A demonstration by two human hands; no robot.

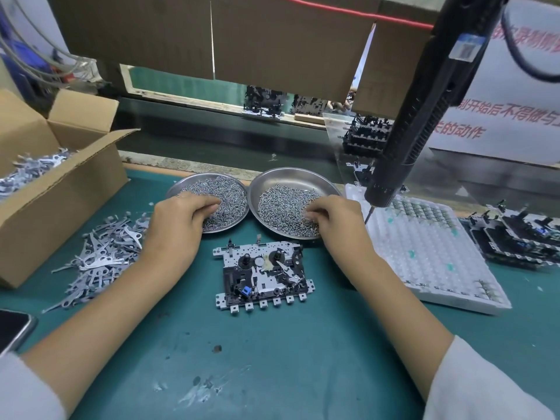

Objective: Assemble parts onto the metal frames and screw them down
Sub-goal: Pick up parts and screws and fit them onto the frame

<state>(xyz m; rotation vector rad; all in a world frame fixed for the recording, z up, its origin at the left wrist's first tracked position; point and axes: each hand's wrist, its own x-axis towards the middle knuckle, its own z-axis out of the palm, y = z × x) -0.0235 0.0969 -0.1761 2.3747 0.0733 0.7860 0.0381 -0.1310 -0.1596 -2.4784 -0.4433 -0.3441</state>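
Two hands dig in screw dishes: left hand and right hand, fingers curled into screws; metal frame lies at six o'clock, between them

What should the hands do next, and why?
Probably pinch up a screw and bring it to the metal frame. Both hands are in the screw dishes: the left hand in the left dish, the right hand in the right dish. The frame lies just below them, and the electric screwdriver hangs untouched.
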